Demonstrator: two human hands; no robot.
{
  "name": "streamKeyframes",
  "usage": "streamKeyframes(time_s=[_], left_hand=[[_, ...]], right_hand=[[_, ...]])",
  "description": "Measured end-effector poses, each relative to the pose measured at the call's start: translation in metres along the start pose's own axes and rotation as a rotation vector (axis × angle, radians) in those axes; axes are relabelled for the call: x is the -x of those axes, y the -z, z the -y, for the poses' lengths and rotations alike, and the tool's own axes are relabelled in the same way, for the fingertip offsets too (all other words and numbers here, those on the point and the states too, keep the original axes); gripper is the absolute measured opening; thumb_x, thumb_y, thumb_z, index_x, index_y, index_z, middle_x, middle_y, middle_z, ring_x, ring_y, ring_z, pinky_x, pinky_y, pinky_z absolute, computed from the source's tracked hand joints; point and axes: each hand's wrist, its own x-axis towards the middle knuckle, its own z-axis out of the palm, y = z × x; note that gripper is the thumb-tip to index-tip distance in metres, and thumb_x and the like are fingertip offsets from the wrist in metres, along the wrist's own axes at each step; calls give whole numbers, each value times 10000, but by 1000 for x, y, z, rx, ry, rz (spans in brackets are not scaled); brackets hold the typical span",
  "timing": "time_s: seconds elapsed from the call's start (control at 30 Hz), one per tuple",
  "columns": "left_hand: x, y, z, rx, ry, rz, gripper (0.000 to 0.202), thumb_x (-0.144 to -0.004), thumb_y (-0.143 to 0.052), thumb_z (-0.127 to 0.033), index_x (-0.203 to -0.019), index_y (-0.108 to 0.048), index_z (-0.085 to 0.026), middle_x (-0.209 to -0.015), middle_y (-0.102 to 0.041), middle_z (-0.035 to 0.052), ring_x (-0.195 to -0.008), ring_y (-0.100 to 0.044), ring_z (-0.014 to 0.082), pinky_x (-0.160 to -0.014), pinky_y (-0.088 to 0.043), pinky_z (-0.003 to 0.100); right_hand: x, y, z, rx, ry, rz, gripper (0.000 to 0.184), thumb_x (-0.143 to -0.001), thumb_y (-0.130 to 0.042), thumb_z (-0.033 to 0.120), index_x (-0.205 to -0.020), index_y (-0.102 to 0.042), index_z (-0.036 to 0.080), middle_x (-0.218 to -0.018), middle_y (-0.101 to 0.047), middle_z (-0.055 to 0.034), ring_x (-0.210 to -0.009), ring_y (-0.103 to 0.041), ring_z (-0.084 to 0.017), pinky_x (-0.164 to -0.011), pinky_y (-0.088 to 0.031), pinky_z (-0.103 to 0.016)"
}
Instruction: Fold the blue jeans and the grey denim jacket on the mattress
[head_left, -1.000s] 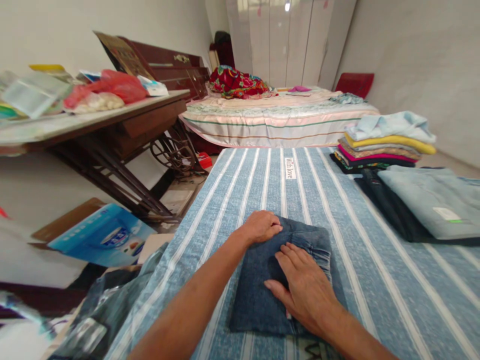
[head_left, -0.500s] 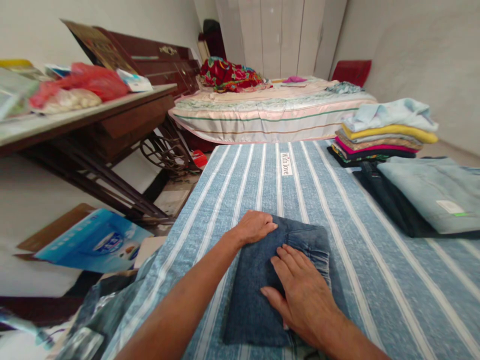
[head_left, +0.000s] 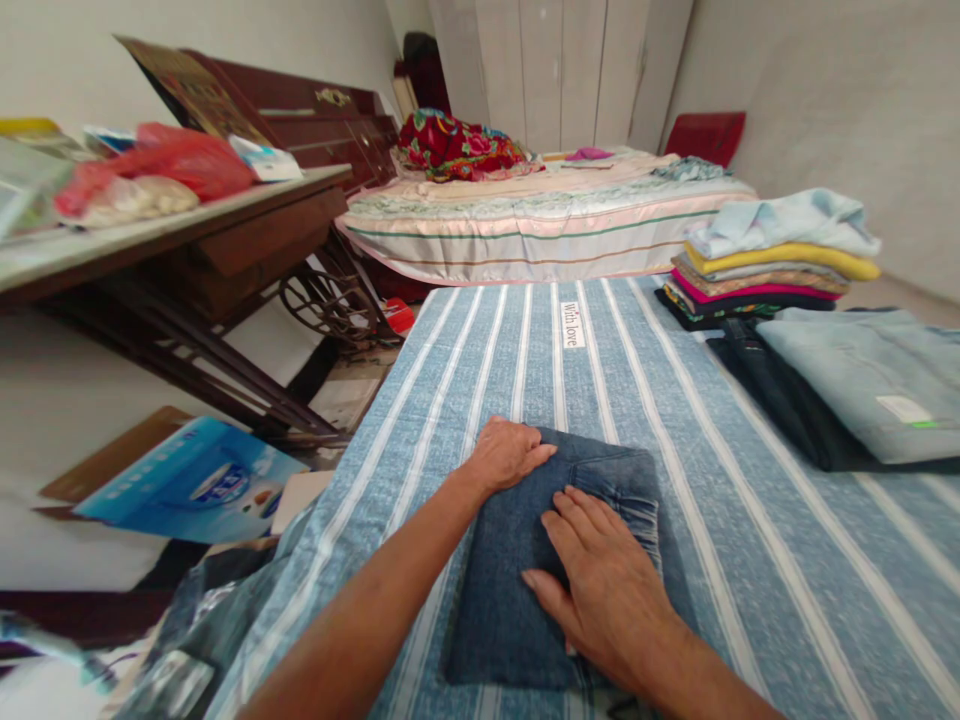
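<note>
Folded dark blue jeans (head_left: 517, 600) lie on the blue-and-white striped cloth (head_left: 360, 500) in front of me. At their far left corner my left hand (head_left: 510, 452) is closed, its thumb and curled fingers gripping the edge of the denim. My right hand (head_left: 607, 580) rests flat on top of the jeans, fingers stretched out and thumb apart. Gathered elastic shows at the right edge of the jeans, beside my right fingers. The right palm hides the near right part of the denim.
Right of the jeans lie folded light jeans (head_left: 862, 375) over dark trousers (head_left: 795, 420). Behind them stands a stack of folded clothes (head_left: 772, 265). A sewing table (head_left: 315, 190) is at left, above a blue box (head_left: 202, 480). A bed (head_left: 525, 240) lies beyond.
Both hands stay in nearly the same place on the folded jeans. The camera view has shifted only slightly.
</note>
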Motion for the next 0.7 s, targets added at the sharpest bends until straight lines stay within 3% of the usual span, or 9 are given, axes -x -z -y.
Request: streamKeyframes(time_s=[0.27, 0.37, 0.5, 0.7], left_hand=[[-4, 6, 0, 19, 47, 31, 422, -893, -439, -499, -706, -661, -192, -686, -675, 30, -722, -628, 192, -707, -394, 288], [-5, 14, -6, 12, 47, 34, 430, -908, -412, -478, -710, -662, -190, -708, -682, 43, -749, -632, 209, -765, -396, 326], [-5, 21, -18, -11, -36, 20, 390, -930, -391, -401, -753, -658, -177, -799, -694, 59, -817, -628, 222, -862, -369, 387], [-6, 15, -27, -46, -183, 16, 322, -948, -370, -361, -867, -626, -182, -864, -677, 65, -851, -622, 205, -779, -419, 314]], right_hand=[[-2, 3, 1, 15, -1, 45, 454, -853, -535, 445, -1165, -619, 126, -1277, -565, -143, -1225, -469, -305, -1052, -357, -472], [-3, 3, 1, 17, 4, 50, 446, -851, -539, 441, -1155, -625, 126, -1272, -568, -146, -1220, -474, -307, -1053, -355, -472], [-3, 3, 1, 17, 6, 48, 441, -847, -545, 441, -1154, -625, 134, -1272, -569, -141, -1216, -478, -303, -1053, -356, -469], [-3, 4, 1, 19, -1, 48, 430, -849, -537, 442, -1139, -631, 138, -1265, -573, -142, -1212, -481, -303, -1048, -360, -472]])
